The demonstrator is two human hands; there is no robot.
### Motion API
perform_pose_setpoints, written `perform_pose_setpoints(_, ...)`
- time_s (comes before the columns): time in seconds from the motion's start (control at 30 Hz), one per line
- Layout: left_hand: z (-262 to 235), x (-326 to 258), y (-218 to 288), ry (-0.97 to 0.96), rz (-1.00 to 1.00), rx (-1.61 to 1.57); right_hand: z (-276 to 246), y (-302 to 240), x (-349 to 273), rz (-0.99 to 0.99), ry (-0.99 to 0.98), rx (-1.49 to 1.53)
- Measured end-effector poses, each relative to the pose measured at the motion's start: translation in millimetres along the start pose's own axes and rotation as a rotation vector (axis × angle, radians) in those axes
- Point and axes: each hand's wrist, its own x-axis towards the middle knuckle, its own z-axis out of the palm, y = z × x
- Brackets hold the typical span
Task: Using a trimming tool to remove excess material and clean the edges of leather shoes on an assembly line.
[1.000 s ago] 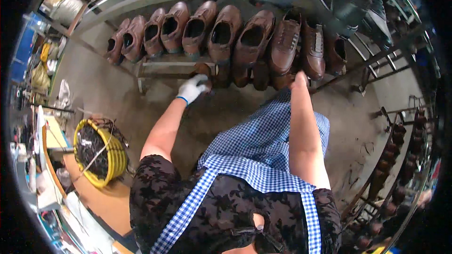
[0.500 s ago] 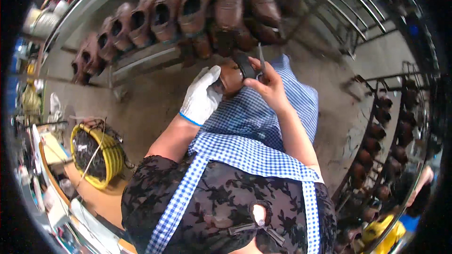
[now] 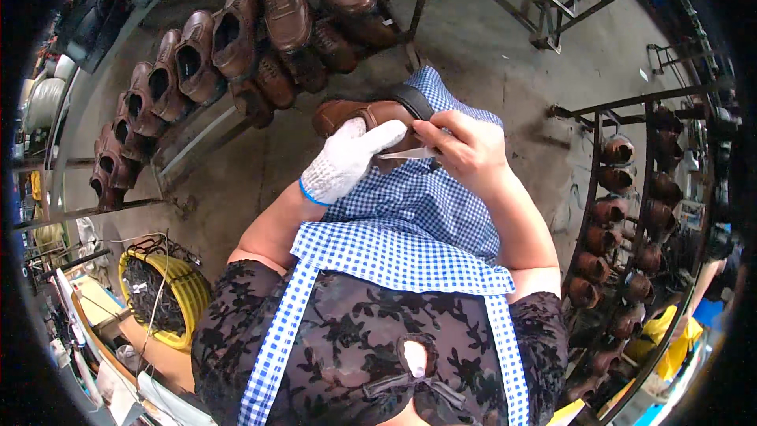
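Observation:
Over my lap lies a brown leather shoe (image 3: 385, 110), on its side, with the black sole edge turned up to the right. My left hand (image 3: 345, 162), in a white knitted glove with a blue cuff, grips the shoe's upper with thumb and fingers. Bare, my right hand (image 3: 467, 148) is closed around a thin pointed metal blade (image 3: 404, 155), whose handle is hidden in the palm. Its tip points left, close to the gloved fingers. The right fingertips are at the shoe's edge by the sole. A blue-and-white checked apron (image 3: 394, 259) covers my lap.
Ahead and left, a rack carries a row of brown shoes (image 3: 197, 55). More shoes (image 3: 607, 211) fill racks at the right. A yellow basket (image 3: 185, 317) of dark scraps stands at the lower left. A person's arm (image 3: 704, 288) shows at the right rim.
The shoe has turned to show more of its brown upper. My right hand has rotated, bringing the blade from pointing up to pointing left. The view has swung right.

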Motion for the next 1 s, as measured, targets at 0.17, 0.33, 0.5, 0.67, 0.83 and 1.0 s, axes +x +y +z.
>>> perform_pose_setpoints(0.17,-39.5,-116.1,-3.0,0.201,0.081,-0.105,48.9,-90.6,21.2,-0.189,0.006,0.125)
perform_pose_setpoints(0.33,-83.3,-219.1,-21.5,0.382,0.189,-0.238,112.2,-180.9,44.1,-0.211,0.074,0.449)
perform_pose_setpoints(0.5,-118.4,-315.6,-33.7,0.571,0.337,-0.423,173.8,-272.2,72.5,-0.277,0.121,0.633)
perform_pose_setpoints(0.67,-150.0,-398.5,-50.5,0.776,0.372,-0.441,215.8,-358.3,84.1,-0.149,-0.101,0.896)
perform_pose_setpoints(0.83,-158.2,-421.2,-60.0,0.875,0.400,-0.433,235.9,-381.3,82.2,-0.040,-0.256,1.041)
perform_pose_setpoints(1.0,-161.7,-422.3,-58.2,0.887,0.361,-0.420,238.8,-382.0,82.5,0.036,-0.265,1.110)
